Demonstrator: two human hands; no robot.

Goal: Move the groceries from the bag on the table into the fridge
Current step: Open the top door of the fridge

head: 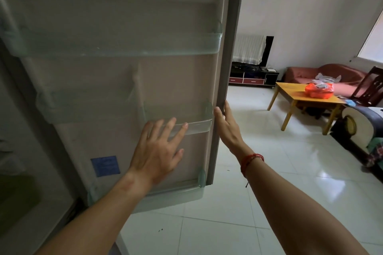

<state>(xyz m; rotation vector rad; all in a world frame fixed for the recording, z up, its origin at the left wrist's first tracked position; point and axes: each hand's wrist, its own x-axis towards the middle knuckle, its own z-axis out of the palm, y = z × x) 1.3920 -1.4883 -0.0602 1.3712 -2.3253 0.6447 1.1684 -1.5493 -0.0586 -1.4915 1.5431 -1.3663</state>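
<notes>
My left hand (pixel 157 151), fingers spread, on fridge door (pixel 93 16); right hand (pixel 227 125), fingers straight, at door's edge; filled red bag (pixel 319 91) beyond door.

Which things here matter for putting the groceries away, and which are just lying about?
For the job: fridge door, left hand flat on it, right hand at its edge, red bag on the wooden table.
Just lying about: pink sofa, TV stand, dark chair.

We can read no text anywhere. A blue sticker (pixel 105 166) sits on the inner panel of the fridge door (pixel 116 80), lower left of the frame, but its print is too blurred to read.
</notes>
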